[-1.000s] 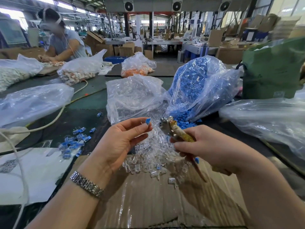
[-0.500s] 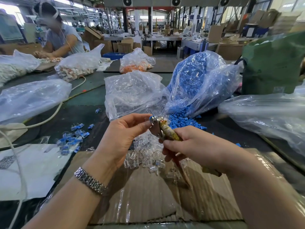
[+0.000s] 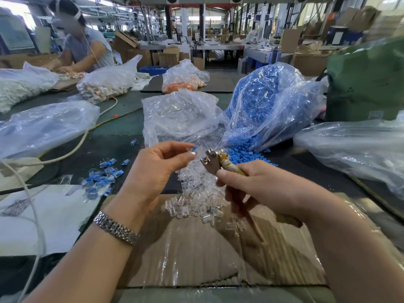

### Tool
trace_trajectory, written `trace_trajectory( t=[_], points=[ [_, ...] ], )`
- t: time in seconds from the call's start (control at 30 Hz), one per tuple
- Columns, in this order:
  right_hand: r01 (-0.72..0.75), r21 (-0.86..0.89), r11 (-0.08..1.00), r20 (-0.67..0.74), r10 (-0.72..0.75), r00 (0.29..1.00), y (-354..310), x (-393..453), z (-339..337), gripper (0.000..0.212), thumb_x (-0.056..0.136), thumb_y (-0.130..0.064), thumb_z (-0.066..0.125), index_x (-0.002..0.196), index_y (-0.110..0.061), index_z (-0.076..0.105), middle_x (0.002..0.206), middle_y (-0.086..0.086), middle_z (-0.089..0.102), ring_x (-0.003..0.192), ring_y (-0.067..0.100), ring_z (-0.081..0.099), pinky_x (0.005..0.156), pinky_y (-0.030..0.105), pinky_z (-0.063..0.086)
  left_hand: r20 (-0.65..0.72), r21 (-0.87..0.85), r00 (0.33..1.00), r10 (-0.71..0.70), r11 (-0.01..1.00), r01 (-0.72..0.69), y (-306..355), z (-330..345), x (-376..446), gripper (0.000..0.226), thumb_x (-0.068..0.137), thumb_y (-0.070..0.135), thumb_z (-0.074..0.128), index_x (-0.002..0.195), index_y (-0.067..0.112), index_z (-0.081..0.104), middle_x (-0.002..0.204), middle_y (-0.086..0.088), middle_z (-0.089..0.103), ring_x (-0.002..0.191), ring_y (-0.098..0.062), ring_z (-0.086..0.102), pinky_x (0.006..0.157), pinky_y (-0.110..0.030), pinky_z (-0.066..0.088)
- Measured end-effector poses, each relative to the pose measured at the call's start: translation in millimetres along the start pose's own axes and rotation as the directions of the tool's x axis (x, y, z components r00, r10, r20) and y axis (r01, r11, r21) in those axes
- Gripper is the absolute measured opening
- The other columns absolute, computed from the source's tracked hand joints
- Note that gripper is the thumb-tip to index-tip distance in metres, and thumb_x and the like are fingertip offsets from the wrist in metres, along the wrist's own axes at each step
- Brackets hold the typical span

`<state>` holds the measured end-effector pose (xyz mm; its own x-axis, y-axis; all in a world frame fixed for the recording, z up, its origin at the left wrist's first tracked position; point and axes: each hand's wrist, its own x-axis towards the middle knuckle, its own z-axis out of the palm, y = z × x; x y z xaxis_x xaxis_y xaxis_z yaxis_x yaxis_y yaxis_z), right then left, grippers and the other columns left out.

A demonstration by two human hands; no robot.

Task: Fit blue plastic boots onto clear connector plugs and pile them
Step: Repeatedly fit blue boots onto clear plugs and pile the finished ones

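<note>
Pinching a plug (image 3: 193, 151) is done by the left hand (image 3: 153, 171); a tool (image 3: 215, 162) is gripped by the right hand (image 3: 260, 189), fingers curled round it.

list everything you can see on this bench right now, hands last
finished booted plugs: small pile, blue and clear, bench left
loose clear plugs: heap, centre, on cardboard
clear plug bag: one, behind heap
blue boot bag: one, spilling blue boots, centre right
orange parts bag: one, far centre
green bag: one, far right
other worker: one, far left
left hand: pinches a blue-and-clear piece
right hand: grips a metal-headed tool
</note>
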<state>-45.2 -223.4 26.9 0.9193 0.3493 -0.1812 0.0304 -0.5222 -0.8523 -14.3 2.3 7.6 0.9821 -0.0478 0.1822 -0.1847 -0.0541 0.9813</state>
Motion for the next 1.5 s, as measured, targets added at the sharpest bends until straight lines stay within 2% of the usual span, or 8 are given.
trace_trajectory(
  t=[0.1,0.2,0.37,0.5,0.73,0.93,1.1,1.5],
  points=[
    [-0.045,-0.100,0.994,-0.176,0.027,0.984,7,-1,-17,0.050,0.091,-0.060,0.062,0.089,-0.011,0.065,0.072,0.001,0.070,0.064,0.020,0.068,0.069,0.046,0.057,-0.244,0.420,0.966,0.080,0.907,0.031,-3,-32,9,0.016,0.085,0.012,0.079,0.091,0.026,0.077,0.090,0.003,0.077,0.084,-0.008,0.070,0.078,-0.022,0.051],
    [-0.184,-0.386,0.904,-0.350,0.041,0.936,16,5,-22,0.045,0.092,-0.056,0.061,0.077,-0.014,0.054,0.069,0.001,0.060,0.062,0.019,0.057,0.062,0.037,0.046,-0.387,0.774,0.907,0.166,0.592,0.222,-6,-53,15,0.022,0.085,0.010,0.071,0.100,0.027,0.074,0.105,-0.004,0.071,0.099,-0.024,0.064,0.087,-0.040,0.052],
    [-0.322,-0.608,0.725,-0.392,0.078,0.917,21,12,-7,0.043,0.091,-0.057,0.061,0.077,-0.021,0.043,0.089,0.002,0.052,0.083,0.027,0.050,0.070,0.035,0.037,-0.068,0.792,0.992,0.107,0.611,-0.012,-14,-28,11,0.027,0.088,0.008,0.070,0.102,0.031,0.075,0.098,0.010,0.072,0.083,0.002,0.061,0.072,-0.013,0.043],
    [-0.357,-0.618,0.700,-0.397,0.114,0.911,19,12,5,0.043,0.091,-0.059,0.060,0.091,-0.020,0.042,0.103,0.005,0.048,0.098,0.031,0.054,0.075,0.037,0.039,0.032,0.871,0.996,0.087,0.486,-0.070,-30,-11,10,0.027,0.090,0.014,0.071,0.112,0.031,0.073,0.110,0.010,0.073,0.095,-0.008,0.063,0.085,-0.025,0.048],
    [-0.353,-0.673,0.651,-0.386,0.099,0.917,12,12,22,0.060,0.093,-0.062,0.055,0.126,-0.012,0.049,0.129,0.012,0.051,0.122,0.033,0.050,0.095,0.046,0.045,0.039,0.844,0.996,0.080,0.531,-0.076,-37,-7,14,0.021,0.087,0.021,0.078,0.097,0.036,0.066,0.096,0.013,0.069,0.084,-0.005,0.058,0.075,-0.019,0.041],
    [-0.369,-0.535,0.760,-0.455,0.108,0.884,11,10,-3,0.056,0.096,-0.068,0.045,0.077,-0.016,0.056,0.082,0.002,0.063,0.079,0.026,0.058,0.060,0.035,0.038,0.059,0.798,0.998,0.033,0.598,-0.067,-38,-8,19,0.017,0.085,0.027,0.081,0.097,0.034,0.071,0.090,0.016,0.068,0.079,0.007,0.058,0.066,-0.004,0.035],
    [-0.510,-0.470,0.721,-0.667,0.089,0.740,34,15,-35,0.026,0.100,-0.034,0.060,0.111,-0.011,0.067,0.109,0.011,0.069,0.102,0.032,0.063,0.078,0.035,0.046,0.029,0.761,1.000,0.012,0.648,-0.030,-38,-6,18,0.016,0.080,0.033,0.085,0.088,0.028,0.071,0.084,0.015,0.070,0.080,-0.001,0.064,0.069,-0.015,0.045],
    [-0.532,-0.515,0.672,-0.648,0.102,0.755,48,27,-29,0.010,0.094,-0.016,0.058,0.103,-0.019,0.062,0.104,0.006,0.065,0.100,0.029,0.059,0.088,0.041,0.048,-0.066,0.563,0.997,0.037,0.826,0.007,-18,-6,8,0.020,0.082,0.012,0.083,0.085,0.014,0.063,0.077,-0.002,0.073,0.068,-0.019,0.072,0.071,-0.037,0.060]
  ],
)
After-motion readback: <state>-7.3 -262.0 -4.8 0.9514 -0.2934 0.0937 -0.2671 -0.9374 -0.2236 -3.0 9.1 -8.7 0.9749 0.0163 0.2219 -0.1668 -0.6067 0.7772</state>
